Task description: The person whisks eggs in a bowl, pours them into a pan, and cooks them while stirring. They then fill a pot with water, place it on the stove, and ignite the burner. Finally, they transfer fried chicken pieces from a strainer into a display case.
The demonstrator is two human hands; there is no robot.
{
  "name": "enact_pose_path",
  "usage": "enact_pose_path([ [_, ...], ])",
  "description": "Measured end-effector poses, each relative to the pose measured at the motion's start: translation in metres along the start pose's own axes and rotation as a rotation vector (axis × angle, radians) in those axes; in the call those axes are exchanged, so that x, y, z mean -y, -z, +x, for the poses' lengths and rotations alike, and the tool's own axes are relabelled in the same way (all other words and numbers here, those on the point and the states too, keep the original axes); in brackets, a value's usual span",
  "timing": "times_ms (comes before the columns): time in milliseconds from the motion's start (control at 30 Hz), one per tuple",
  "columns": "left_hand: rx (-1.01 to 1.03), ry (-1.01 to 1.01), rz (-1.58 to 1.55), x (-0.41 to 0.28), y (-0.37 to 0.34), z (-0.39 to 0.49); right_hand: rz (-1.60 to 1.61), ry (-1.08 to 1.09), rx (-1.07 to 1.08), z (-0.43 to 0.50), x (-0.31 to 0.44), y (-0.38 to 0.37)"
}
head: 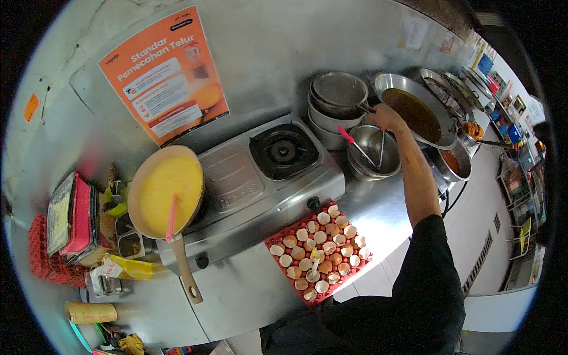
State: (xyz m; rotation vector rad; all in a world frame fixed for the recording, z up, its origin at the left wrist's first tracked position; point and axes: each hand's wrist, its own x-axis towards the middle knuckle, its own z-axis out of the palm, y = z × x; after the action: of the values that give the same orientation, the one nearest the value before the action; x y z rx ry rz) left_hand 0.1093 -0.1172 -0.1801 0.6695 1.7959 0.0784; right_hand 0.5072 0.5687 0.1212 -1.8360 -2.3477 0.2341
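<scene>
My right hand [385, 119] reaches to the back right, at the handle of a fine-mesh strainer [341, 88] that rests on stacked pots [330, 120]; its fingers look closed on the handle. Just below the hand, a metal bowl [370, 144] holds tongs with red grips [350, 137]. My left hand is out of view. On the left of the two-burner gas stove [266, 191] sits a pan [202, 195] with yellow liquid and a pink utensil [171, 217] in it. A red egg tray [306, 301] full of cracked eggshells [320, 237] lies at the counter's front edge.
A large metal wok [446, 133] with brown liquid stands at the right, near a pot of red sauce [450, 162]. Stacked trays [80, 217], red egg trays [40, 248] and a yellow pouch [133, 268] are at the left. An orange poster [164, 75] hangs on the wall.
</scene>
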Motion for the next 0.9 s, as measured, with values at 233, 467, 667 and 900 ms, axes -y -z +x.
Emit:
enact_pose_path([
  [233, 0.015, -0.006, 0.039, -0.002, 0.0, 0.011, 0.013, 0.071, -0.31, -0.023, 0.02, 0.068],
  [467, 0.001, -0.019, 0.022, 0.005, -0.004, 0.01, -0.016, -0.091, -0.187, -0.029, 0.029, -0.001],
  [667, 0.005, 0.036, 0.018, 0.042, -0.021, 0.009, 0.168, -0.089, -0.423, -0.072, 0.053, -0.051],
  [900, 0.229, -0.118, 0.37, 0.059, -0.031, -0.076, 0.434, 0.117, -0.396, -0.232, 0.129, -0.07],
])
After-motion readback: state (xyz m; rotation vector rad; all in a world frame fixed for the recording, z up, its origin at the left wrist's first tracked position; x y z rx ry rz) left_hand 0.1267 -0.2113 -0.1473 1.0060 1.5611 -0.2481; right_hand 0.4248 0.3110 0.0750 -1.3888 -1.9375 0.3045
